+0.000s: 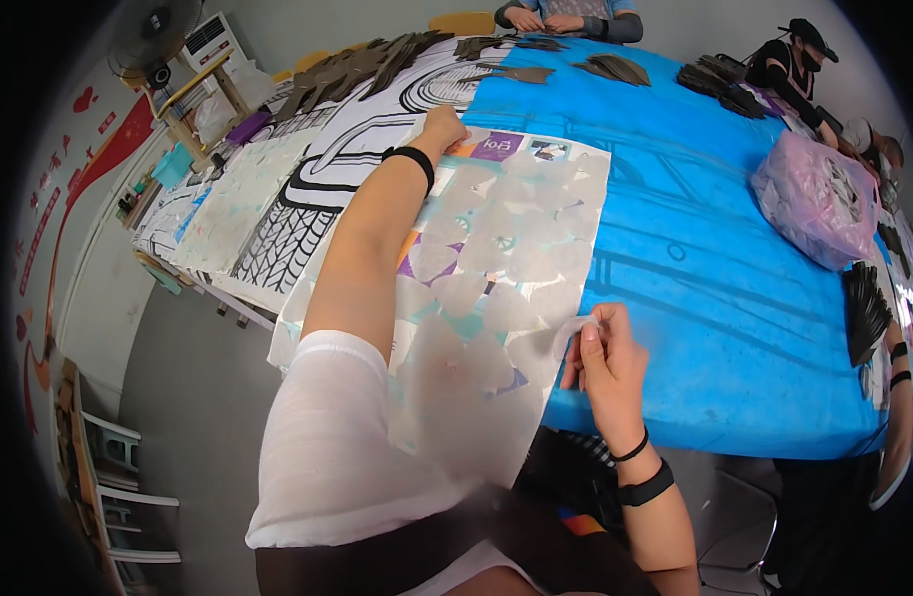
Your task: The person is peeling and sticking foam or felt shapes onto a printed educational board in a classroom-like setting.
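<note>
A large sheet [580,209] covered in overlapping greyish-white patches, with purple and teal print showing between them, lies across the table in front of me. Its near end hangs toward my body. My left hand [443,129] reaches over to the sheet's far left corner with fingers curled closed; what they pinch there is hidden. At the right edge, my right hand [610,363] pinches a thin, whitish, curled flap [573,326] between thumb and fingers. The flap appears to join the sheet, though where it joins is unclear.
Blue cloth [695,298] covers the table's right side; black-and-white line drawings [287,233] lie left. Dark strips [367,72] are piled at the back. A pink plastic bag [814,194] and a dark bundle [863,313] sit right. Co-workers' hands [546,22] show at the far edge.
</note>
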`<action>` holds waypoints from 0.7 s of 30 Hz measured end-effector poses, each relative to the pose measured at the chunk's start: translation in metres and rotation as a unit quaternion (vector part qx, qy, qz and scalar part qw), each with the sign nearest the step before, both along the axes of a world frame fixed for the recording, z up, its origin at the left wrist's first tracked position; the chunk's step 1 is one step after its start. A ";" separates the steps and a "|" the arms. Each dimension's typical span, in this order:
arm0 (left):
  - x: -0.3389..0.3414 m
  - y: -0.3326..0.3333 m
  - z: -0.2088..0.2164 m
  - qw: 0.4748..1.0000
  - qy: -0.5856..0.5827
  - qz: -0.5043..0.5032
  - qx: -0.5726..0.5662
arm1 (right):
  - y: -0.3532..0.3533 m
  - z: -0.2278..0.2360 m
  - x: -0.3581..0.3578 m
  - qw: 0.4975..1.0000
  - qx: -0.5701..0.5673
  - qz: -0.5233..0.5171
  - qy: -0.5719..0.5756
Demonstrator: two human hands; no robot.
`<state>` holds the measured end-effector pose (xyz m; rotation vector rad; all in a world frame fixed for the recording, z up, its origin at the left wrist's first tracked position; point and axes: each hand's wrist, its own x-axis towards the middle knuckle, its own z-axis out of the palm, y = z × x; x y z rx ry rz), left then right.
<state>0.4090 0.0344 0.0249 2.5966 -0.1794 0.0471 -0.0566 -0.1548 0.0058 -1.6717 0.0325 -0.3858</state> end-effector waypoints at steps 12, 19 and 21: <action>-0.222 -0.054 0.104 0.916 0.099 -0.387 -0.013 | -0.002 -0.003 -0.001 0.999 0.031 0.007 0.002; -0.362 -0.051 0.102 0.897 0.092 -0.431 0.015 | 0.000 -0.001 0.002 1.000 -0.001 0.000 -0.027; -0.369 -0.050 0.101 0.904 0.075 -0.421 0.024 | -0.001 -0.002 0.002 0.999 -0.017 -0.005 -0.037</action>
